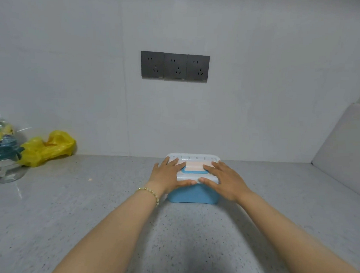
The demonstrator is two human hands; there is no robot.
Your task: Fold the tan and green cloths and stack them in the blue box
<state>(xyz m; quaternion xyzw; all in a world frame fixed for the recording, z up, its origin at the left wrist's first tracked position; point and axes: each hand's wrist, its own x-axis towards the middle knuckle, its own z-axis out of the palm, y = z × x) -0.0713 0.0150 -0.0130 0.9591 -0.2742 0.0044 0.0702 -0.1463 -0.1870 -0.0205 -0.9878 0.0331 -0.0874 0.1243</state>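
Note:
A blue box (pixel 193 194) stands on the grey counter near the back wall, closed by a white lid (pixel 193 157) with a blue-framed tan panel (pixel 193 165) in its middle. My left hand (pixel 169 175) lies flat on the lid's left side, thumb over the front edge. My right hand (pixel 222 177) lies flat on the lid's right side, thumb also at the front edge. Both hands' fingers are straight, pressing on the lid. No tan or green cloth is visible; the box's inside is hidden.
A yellow plastic bag (pixel 48 148) and a clear water bottle (pixel 3 144) with a teal band sit at the far left by the wall. Three dark wall sockets (pixel 175 66) are above the box. A raised ledge (pixel 344 149) bounds the counter's right.

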